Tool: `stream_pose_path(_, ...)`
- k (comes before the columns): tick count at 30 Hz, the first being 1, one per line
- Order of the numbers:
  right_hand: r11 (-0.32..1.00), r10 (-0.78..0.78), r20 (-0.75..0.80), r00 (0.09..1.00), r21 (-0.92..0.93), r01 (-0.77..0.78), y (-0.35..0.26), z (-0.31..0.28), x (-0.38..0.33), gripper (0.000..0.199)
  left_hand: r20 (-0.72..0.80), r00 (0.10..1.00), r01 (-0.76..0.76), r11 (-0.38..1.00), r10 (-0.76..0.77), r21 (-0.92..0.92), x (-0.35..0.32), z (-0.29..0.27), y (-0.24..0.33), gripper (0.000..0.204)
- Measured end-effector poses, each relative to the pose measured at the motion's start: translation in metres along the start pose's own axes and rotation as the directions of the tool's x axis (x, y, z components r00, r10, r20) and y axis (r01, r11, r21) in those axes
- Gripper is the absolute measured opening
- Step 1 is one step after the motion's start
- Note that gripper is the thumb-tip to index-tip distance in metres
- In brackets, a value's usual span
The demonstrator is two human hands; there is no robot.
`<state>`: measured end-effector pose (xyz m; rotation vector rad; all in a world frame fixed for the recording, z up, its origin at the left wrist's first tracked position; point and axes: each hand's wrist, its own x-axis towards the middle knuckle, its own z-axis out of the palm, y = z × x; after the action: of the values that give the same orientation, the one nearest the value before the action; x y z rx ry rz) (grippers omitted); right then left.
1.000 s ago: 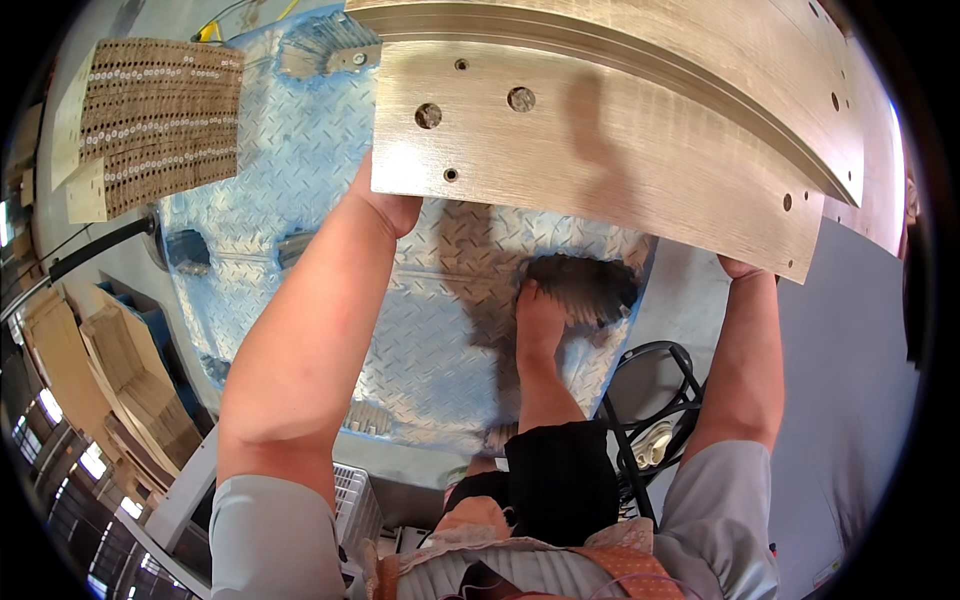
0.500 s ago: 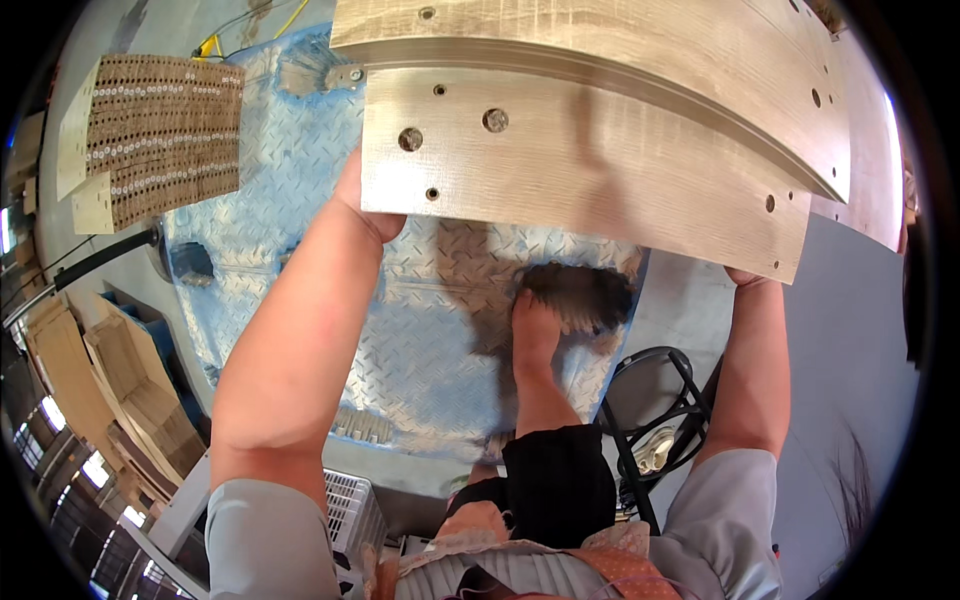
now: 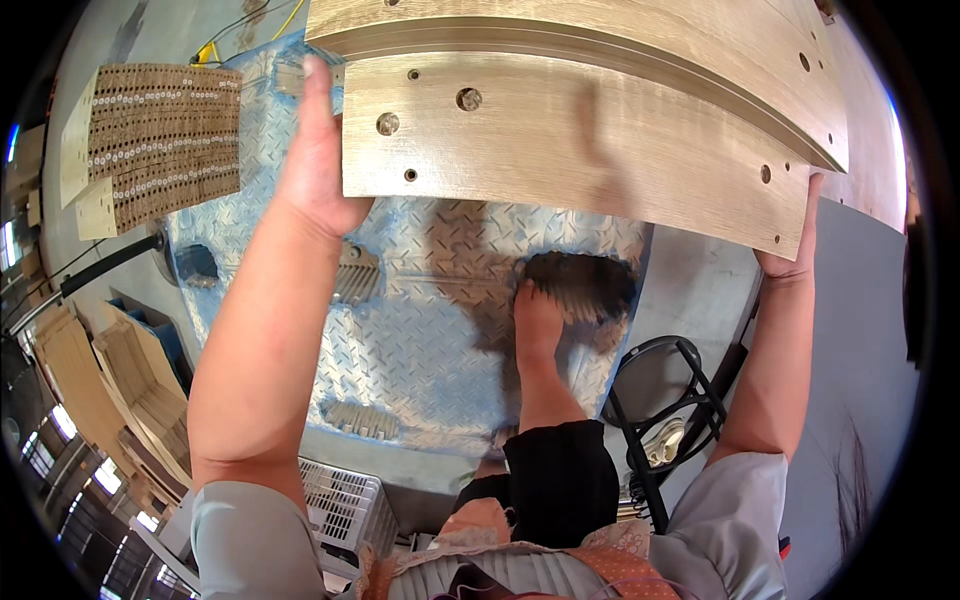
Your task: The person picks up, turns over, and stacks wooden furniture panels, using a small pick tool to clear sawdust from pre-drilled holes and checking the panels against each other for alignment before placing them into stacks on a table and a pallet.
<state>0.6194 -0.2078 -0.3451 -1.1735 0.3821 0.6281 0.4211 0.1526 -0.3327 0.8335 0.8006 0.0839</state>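
Observation:
A light wood-grain panel with round holes near its ends is held crosswise in front of me. A second wood-grain panel with a grooved edge lies behind it, overlapping its far side. My left hand is against the panel's left end, thumb stretched up along the edge and the other fingers hidden behind the wood. At the right end, my right hand grips the near corner from below and outside; most of its fingers are out of sight.
A worn blue metal tread-plate platform lies below, my bare foot on it. At left stands a stack of drilled boards, with cardboard pieces nearer. A black-framed stool is at right, a white plastic crate near my left arm.
The panels have shifted slightly left and away from me. My left hand has slid outward to the panel's end, its thumb now showing. My right hand has moved up around the right corner.

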Motion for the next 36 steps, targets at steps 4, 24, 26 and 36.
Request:
stream_pose_path(4, 0.999, -0.032, -0.108, 0.994, -0.029, 0.029, 0.002, 0.014, -0.001, 0.063, -0.017, 1.0, 0.02, 0.999, -0.021, -0.026, 0.0, 0.004, 0.0, 0.074)
stream_pose_path(24, 0.622, -0.012, 0.191, 0.981, -0.767, 0.157, 0.028, -0.068, -0.082, 0.027, 0.316, 0.841, -0.257, 0.189, -0.44, 0.948, -0.054, -0.046, -0.004, 0.047)
stream_pose_path(26, 0.335, 0.186, 0.34, 0.922, -0.904, 0.266, 0.029, -0.018, -0.096, 0.025, 0.418, 0.852, -0.439, 0.005, -0.316, 0.898, -0.053, -0.028, -0.009, 0.048)
stream_pose_path(36, 0.097, 0.14, 0.404, 0.904, -0.914, 0.394, 0.023, 0.033, -0.076, 0.031, 0.323, 0.932, -0.291, 0.193, -0.166, 0.937, -0.054, -0.019, -0.014, 0.052)
